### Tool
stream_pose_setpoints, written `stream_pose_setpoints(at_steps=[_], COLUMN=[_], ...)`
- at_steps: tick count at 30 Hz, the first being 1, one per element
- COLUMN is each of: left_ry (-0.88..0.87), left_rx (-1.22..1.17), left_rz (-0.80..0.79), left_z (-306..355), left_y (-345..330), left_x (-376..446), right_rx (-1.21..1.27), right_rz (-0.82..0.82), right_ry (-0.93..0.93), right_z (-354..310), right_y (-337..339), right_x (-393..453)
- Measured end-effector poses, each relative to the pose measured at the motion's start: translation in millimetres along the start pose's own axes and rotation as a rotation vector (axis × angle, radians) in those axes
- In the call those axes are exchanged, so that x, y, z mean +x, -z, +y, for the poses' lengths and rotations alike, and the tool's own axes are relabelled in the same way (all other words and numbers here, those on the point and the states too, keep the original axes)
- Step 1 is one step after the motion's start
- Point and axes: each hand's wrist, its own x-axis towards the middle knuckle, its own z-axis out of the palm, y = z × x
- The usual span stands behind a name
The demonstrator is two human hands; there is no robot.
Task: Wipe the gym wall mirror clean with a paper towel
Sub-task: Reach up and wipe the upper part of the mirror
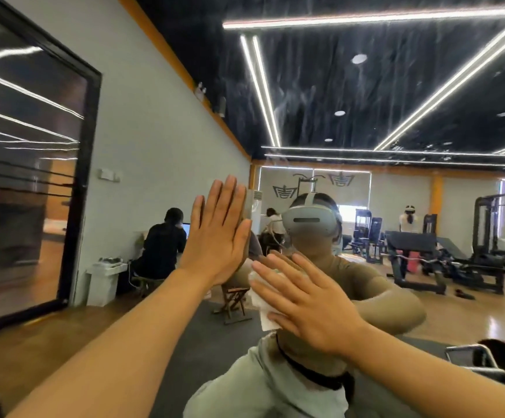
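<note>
Right hand: the right hand (307,306) is flat with its fingers spread wide, and it presses a paper towel (262,303) onto the mirror (396,95).
Paper towel: white and crumpled, it sits under the right palm and fingers, and its left edge and bottom corner stick out.
Left hand: the left hand (218,236) is flat on the glass, fingers straight and close together, up and to the left of the right hand. It holds nothing.
Mirror: it fills most of the view, with streaky smears near the top.
In the mirror: a person wearing a headset (308,220), gym machines (444,254) and long ceiling lights (375,18).
</note>
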Motion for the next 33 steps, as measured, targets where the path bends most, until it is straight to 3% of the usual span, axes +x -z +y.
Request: stream_pose_setpoints(at_steps=[5, 9, 11, 14, 22, 25, 30, 33], left_ry=[-0.009, -0.007, 0.001, 0.006, -0.101, -0.163, 0.163, 0.165], left_rx=[-0.032, -0.064, -0.099, -0.062, -0.131, -0.142, -0.137, -0.099], left_rz=[-0.030, -0.004, 0.026, -0.013, -0.153, -0.077, -0.111, -0.186], left_z=[-1.9, -6.3, -6.0, -5.9, -11.7, -18.1, -47.0, -59.9], left_y=[1.1, -11.5, -15.3, -10.5, 10.2, 9.9, -12.0, -20.1], left_x=[0.1, 3.0, 6.0, 4.7, -1.8, -43.9, -162.3, -200.1], right_rx=[0.013, 0.032, 0.049, 0.093, 0.073, 0.129, 0.174, 0.173], right_rz=[0.041, 0.067, 0.116, 0.232, 0.106, 0.027, -0.127, -0.117], right_ry=[-0.076, -0.467, -0.658, -0.741, -0.429, -0.327, -0.026, 0.080], right_z=[64.4, 126.3, 122.5, 82.9, -37.9, -74.0, -84.0, -57.8], right_y=[10.6, 28.7, 27.5, 16.8, -4.9, -5.6, 1.0, 6.9], right_x=[43.2, 99.2, 112.4, 108.2, 25.2, -3.7, -28.4, -16.5])
